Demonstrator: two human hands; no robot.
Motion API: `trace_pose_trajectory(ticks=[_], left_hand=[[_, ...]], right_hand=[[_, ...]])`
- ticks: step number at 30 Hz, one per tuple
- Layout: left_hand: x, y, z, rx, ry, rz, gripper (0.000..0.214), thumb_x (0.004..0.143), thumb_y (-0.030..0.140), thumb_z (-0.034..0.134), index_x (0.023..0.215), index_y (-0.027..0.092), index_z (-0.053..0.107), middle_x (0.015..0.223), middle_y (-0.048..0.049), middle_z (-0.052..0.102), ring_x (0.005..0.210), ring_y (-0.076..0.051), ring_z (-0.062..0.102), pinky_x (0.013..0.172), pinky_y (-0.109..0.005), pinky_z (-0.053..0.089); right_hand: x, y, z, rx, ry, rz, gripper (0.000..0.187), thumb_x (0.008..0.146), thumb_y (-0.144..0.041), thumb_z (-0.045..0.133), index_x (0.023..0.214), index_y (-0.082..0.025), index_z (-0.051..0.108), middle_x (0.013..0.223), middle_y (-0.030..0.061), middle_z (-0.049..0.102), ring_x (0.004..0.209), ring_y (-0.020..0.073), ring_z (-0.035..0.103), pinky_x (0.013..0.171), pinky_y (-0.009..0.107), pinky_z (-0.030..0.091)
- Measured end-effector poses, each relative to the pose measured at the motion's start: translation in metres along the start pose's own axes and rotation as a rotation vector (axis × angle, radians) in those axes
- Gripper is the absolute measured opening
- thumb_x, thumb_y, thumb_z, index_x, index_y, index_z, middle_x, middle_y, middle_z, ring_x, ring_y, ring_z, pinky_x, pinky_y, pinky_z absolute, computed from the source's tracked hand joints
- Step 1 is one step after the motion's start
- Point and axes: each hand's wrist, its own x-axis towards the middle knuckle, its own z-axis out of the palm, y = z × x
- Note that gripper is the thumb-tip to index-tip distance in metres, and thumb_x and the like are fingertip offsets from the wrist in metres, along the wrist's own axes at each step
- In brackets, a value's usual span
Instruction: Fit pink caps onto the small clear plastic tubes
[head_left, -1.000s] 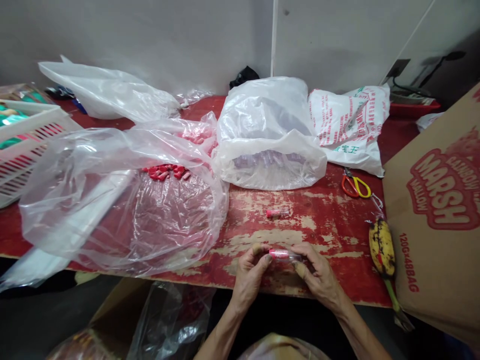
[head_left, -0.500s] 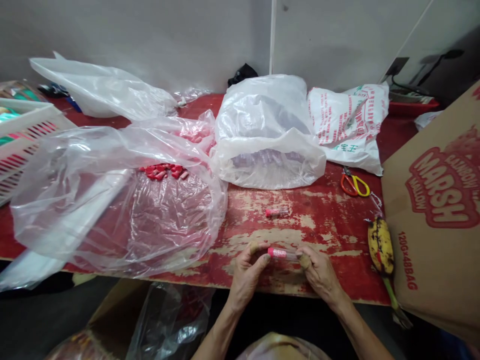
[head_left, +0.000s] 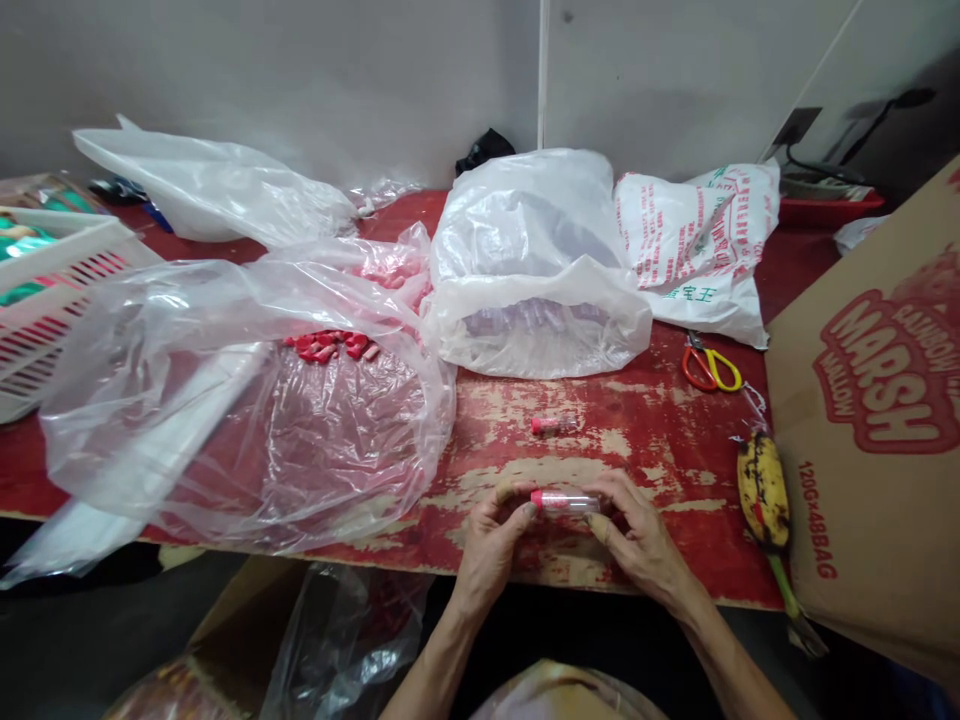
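Note:
Between my two hands, just above the front of the table, a clear tube with a red cap (head_left: 564, 502) lies level. My left hand (head_left: 496, 528) is closed on its capped end, thumb and finger at the cap. At the clear end, my right hand (head_left: 636, 530) pinches the tube with thumb and fingers. A second red-capped tube (head_left: 553, 425) lies on the table beyond my hands. Red caps (head_left: 330, 346) are gathered in a wide clear plastic bag (head_left: 337, 450) on the left. Behind the tubes, an open white bag (head_left: 540, 350) holds many clear tubes.
Scissors (head_left: 711, 368) with red and yellow handles and a spotted banana (head_left: 763, 490) lie right, beside a large carton (head_left: 885, 480). A printed white sack (head_left: 697, 250) stands behind. A white basket (head_left: 82, 290) sits far left; the red table (head_left: 675, 440) has worn paint.
My right hand has shifted its hold on the tube, fingers now straighter and more of the clear end showing. The tube has moved slightly left and up. My left hand stays at the cap.

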Motion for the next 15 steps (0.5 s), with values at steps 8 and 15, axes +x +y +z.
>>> trace_pose_trajectory(ticks=[8,15], left_hand=[[-0.006,-0.001,0.004,-0.013,-0.044,-0.005,0.023,0.07,0.025,0.074,0.091,0.02,0.068,0.085,-0.0008,0.069,0.078,-0.013,0.061,0.073,-0.023,0.049],[-0.006,-0.002,0.007,0.13,-0.08,0.025,0.022,0.07,0.027,0.074,0.09,0.019,0.07,0.09,-0.0029,0.069,0.083,-0.016,0.062,0.079,-0.026,0.048]], right_hand=[[-0.007,-0.004,-0.005,0.076,0.019,0.072,0.022,0.085,-0.023,0.049,0.106,-0.022,0.056,0.099,0.0045,0.057,0.087,0.0173,0.053,0.073,0.026,0.043],[-0.011,0.006,0.0,0.013,0.079,0.244,0.045,0.089,-0.05,0.037,0.059,-0.019,0.047,0.052,-0.0037,0.039,0.05,0.0115,0.039,0.048,0.024,0.024]])
